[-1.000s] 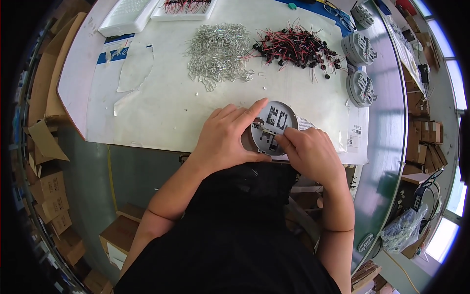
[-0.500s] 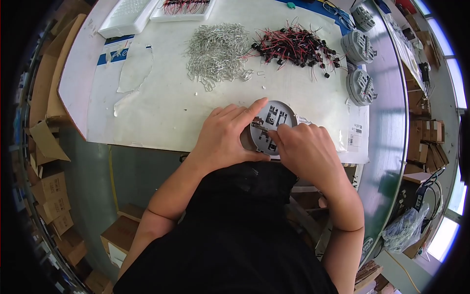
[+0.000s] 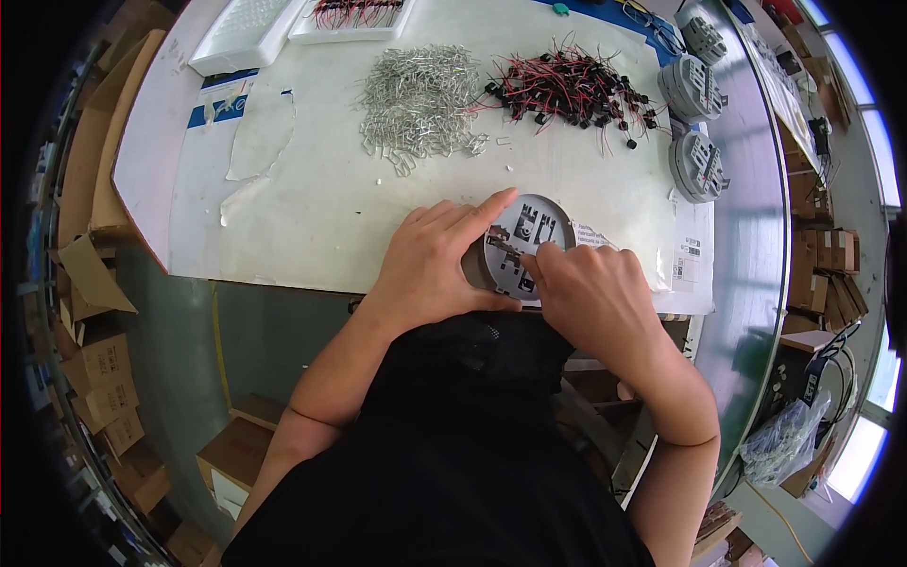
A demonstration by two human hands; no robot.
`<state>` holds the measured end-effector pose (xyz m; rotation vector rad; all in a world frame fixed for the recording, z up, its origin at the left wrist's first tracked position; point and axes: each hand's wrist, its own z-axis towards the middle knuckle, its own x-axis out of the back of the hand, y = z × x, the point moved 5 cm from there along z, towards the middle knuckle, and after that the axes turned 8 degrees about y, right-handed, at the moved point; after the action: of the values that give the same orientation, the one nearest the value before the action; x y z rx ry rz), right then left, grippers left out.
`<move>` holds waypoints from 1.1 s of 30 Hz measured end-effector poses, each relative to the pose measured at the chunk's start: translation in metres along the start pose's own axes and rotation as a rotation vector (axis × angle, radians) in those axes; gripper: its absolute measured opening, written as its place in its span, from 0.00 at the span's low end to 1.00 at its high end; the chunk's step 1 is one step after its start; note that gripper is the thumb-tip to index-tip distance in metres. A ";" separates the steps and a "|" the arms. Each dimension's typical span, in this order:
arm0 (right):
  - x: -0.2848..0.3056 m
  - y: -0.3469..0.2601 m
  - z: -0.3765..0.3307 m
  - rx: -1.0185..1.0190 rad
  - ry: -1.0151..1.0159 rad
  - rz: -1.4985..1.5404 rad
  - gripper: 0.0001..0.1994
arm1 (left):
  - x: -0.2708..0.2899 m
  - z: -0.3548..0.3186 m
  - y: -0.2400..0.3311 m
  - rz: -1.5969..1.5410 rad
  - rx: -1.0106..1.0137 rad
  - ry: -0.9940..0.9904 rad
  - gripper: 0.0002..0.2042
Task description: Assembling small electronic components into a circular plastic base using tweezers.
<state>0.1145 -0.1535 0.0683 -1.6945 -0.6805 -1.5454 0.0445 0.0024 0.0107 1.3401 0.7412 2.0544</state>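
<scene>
At the table's near edge, a round grey plastic base with raised slots and dark cut-outs is tilted up towards me. My left hand grips its left side, index finger along the upper rim and thumb below. My right hand is closed over the right part of the base, fingertips pinched at its face. A slim metallic piece runs from those fingertips towards the left side of the base; its kind is too small to tell, and the fingers hide its other end.
Beyond my hands lie a heap of bent wire clips and a pile of black parts with red wires. Several similar grey round units stand at the right. White foam trays sit far left; cardboard boxes line the left side.
My right hand has shifted slightly to the right and its elbow has swung outward. The left hand keeps its hold on the base, which stays in place.
</scene>
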 end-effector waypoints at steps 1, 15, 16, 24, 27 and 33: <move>0.000 0.000 0.000 0.002 -0.001 0.001 0.20 | 0.000 0.000 0.000 -0.003 -0.006 0.006 0.58; 0.010 0.021 -0.031 -0.083 0.322 0.545 0.13 | 0.011 0.012 -0.011 -0.277 0.001 -0.186 0.42; 0.003 0.013 -0.034 -0.096 0.340 0.527 0.13 | 0.005 0.009 -0.025 -0.379 0.200 -0.164 0.33; -0.001 0.104 -0.081 -0.544 1.135 0.585 0.24 | 0.012 0.007 0.010 -0.135 -0.067 -0.024 0.12; 0.057 0.257 -0.118 -0.769 1.435 0.427 0.23 | 0.014 -0.004 -0.014 -0.352 0.136 0.109 0.12; 0.003 0.583 -0.301 -1.197 1.087 0.127 0.26 | 0.006 0.002 -0.029 -0.529 0.094 0.285 0.12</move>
<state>0.3942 -0.7398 -0.0211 -1.1270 1.0715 -2.5856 0.0487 0.0269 -0.0052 0.7836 1.1847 1.8036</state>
